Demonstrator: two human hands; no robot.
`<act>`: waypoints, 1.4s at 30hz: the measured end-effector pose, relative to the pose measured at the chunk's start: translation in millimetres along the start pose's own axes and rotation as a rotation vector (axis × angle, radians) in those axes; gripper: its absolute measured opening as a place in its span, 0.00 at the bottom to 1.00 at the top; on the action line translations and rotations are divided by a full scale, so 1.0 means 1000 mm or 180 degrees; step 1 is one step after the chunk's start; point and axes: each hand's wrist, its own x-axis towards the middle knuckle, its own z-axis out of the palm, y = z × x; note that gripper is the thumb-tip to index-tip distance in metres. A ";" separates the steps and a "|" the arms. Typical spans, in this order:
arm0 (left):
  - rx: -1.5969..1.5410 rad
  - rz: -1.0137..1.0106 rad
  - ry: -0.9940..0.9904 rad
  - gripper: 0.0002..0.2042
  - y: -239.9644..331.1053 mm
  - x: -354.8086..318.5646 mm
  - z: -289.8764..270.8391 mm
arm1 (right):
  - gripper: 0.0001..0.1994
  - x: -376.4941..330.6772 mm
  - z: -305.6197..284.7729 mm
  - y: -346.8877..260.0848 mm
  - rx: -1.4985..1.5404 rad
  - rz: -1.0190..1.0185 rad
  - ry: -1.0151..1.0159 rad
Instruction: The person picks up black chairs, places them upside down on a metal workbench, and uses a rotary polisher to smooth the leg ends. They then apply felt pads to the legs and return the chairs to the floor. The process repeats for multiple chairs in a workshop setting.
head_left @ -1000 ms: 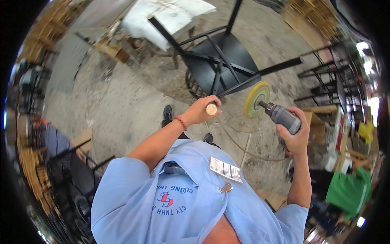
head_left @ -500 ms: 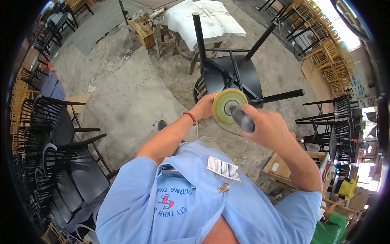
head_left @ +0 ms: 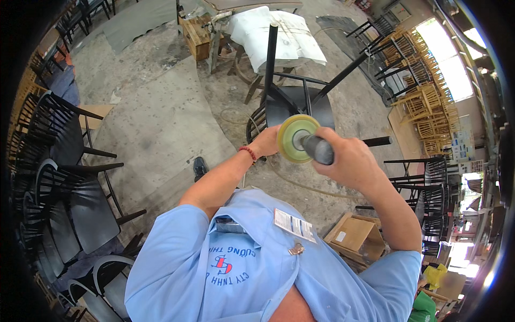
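Observation:
My right hand [head_left: 348, 163] is wrapped around the dark grey, rounded grip of a tool with a round yellow-green disc [head_left: 288, 134]. Its exact kind is unclear. My left hand [head_left: 266, 141], with a red bead bracelet at the wrist, is at the disc's left edge. The disc hides its fingertips, so what they touch cannot be made out. Beyond both hands, a black wooden chair [head_left: 292, 117] is upturned with its legs pointing up and outward. The disc and my right hand cover part of its seat and one leg.
Finished black chairs [head_left: 94, 214] crowd the left side. On the right stand more black chairs [head_left: 432, 188], stacks of unpainted chairs [head_left: 418, 107] and an open wooden box [head_left: 354, 233]. A white-covered stand [head_left: 279, 40] is behind the upturned chair. A hose [head_left: 316, 189] lies across the floor.
The whole view has shifted a little, and the upturned chair sits slightly lower in it. My hands and the tool have moved slightly left. Both hands keep much the same pose.

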 end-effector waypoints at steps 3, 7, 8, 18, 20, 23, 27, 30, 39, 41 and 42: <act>0.0280 0.0223 0.0153 0.19 -0.004 0.001 0.002 | 0.24 0.011 0.003 -0.009 -0.0383 -0.0043 -0.0237; -0.0169 -0.1051 0.0031 0.19 0.011 -0.003 0.007 | 0.24 0.016 -0.007 0.014 -0.0440 0.0421 0.0230; -0.0198 -0.1043 -0.0034 0.18 0.015 -0.002 0.008 | 0.24 0.015 -0.011 0.021 -0.0414 0.0474 0.0371; 0.0161 -0.0123 0.0087 0.20 -0.004 -0.003 0.004 | 0.25 0.023 0.001 -0.025 -0.0681 0.0202 -0.0383; -0.0250 -0.0496 0.0133 0.20 -0.002 -0.002 0.010 | 0.25 0.023 -0.005 -0.019 -0.0557 0.0331 -0.0167; -0.0339 -0.0930 -0.0139 0.20 0.004 -0.004 0.008 | 0.25 0.022 -0.016 -0.007 -0.0409 0.0463 0.0011; -0.0050 -0.0727 -0.0085 0.19 0.002 -0.002 0.005 | 0.25 0.030 -0.024 -0.028 -0.0416 0.0230 -0.0265; 0.0217 -0.0205 0.0056 0.20 0.003 -0.004 0.003 | 0.25 0.044 -0.018 -0.041 -0.0689 0.0034 -0.0703; -0.0135 -0.1022 -0.0001 0.21 0.008 -0.005 0.007 | 0.25 0.050 -0.048 -0.003 -0.0265 0.0437 -0.0233; -0.0201 -0.0849 0.0056 0.20 0.009 -0.005 0.007 | 0.26 0.038 -0.038 0.004 -0.0016 0.0340 -0.0157; -0.0153 -0.0624 0.0222 0.20 0.000 -0.006 0.006 | 0.26 0.034 -0.033 0.000 0.0170 0.0262 -0.0125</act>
